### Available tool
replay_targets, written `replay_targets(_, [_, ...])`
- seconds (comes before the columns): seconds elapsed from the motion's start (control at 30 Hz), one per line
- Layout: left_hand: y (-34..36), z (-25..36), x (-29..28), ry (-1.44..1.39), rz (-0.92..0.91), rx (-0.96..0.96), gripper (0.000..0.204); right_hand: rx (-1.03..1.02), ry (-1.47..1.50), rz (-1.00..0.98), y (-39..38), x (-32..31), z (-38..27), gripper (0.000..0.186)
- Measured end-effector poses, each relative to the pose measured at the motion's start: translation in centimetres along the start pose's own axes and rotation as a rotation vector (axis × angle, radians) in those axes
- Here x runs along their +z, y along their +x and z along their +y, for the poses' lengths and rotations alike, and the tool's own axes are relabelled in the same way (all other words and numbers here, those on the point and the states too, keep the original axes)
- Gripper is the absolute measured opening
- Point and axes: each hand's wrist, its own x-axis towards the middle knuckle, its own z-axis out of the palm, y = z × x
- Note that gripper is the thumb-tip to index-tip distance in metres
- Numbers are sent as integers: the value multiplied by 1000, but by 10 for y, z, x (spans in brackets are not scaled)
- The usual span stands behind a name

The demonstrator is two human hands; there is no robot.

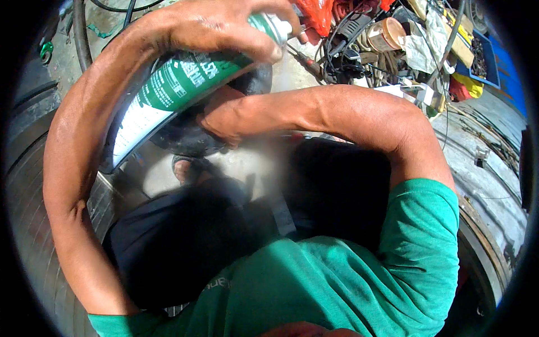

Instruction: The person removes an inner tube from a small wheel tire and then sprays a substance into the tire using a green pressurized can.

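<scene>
My left hand is closed round the top of a green and white spray can, close to its white nozzle. The can lies tilted across the upper left, its base toward me. Beneath it is a dark, rounded black object, its full shape covered by the can and my hands. My right hand reaches in from the right against this black object. Its fingers are hidden behind the can, so I cannot tell what they grip.
A heap of cables, tools and a reddish-brown tub lies at the upper right, beside a red plastic bag. Farther right stands a blue crate. My sandalled foot rests on the floor below the black object.
</scene>
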Motion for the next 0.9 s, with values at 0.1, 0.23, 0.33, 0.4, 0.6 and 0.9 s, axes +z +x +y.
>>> replay_targets(0.1, [5, -28, -2, -249, 225, 55, 79, 54, -43, -15, -15, -14, -9, 58])
replay_targets(0.23, [2, -73, -8, -507, 501, 144, 76, 47, -96, 18, -20, -14, -7, 67])
replay_targets(0.33, [-48, -86, 4, -441, 812, 66, 77, -15, -160, 43, -17, -19, -15, 69])
replay_targets(0.4, [-72, -116, 22, -408, 929, 26, 77, 11, -136, 32, -16, -13, -8, 69])
replay_targets(0.6, [-196, -170, 97, -246, 1162, -330, 77, -31, -95, 108, -22, -8, -2, 64])
replay_targets(0.9, [-250, -208, 140, -120, 1180, -465, 77, -19, -73, 206, -38, -11, 11, 62])
